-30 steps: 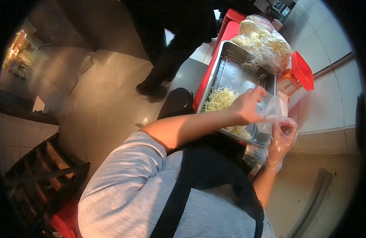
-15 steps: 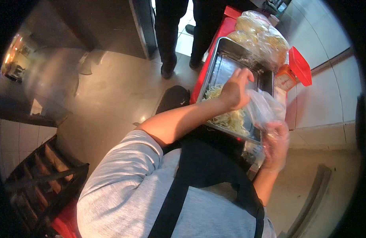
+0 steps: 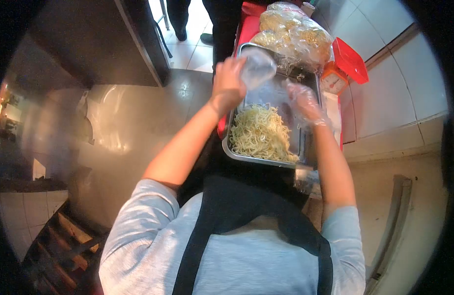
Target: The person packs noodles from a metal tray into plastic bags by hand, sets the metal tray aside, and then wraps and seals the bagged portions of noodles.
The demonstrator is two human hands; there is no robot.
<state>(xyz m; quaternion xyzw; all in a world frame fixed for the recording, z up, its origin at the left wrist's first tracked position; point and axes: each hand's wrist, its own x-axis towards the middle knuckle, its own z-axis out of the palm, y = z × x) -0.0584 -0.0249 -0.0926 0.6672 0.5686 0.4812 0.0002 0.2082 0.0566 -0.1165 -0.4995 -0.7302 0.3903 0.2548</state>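
A metal tray in front of me holds a heap of pale noodles at its near end. Above the tray's far left part, my left hand is closed on a clear plastic bag, which motion blurs. My right hand, in a clear plastic glove, is over the tray's right side, to the right of the noodles. Its fingers point towards the middle of the tray, loosely bent and somewhat blurred, and I see nothing in them.
Clear bags of noodles lie just beyond the tray on a red surface. An orange kitchen scale with a red pan stands to the right, by the tiled wall. Another person's dark-clothed legs are at the far side.
My hands have parted. My left hand has moved left and away, carrying the clear plastic. My gloved right hand has moved forward over the tray, and the noodle heap is now less covered.
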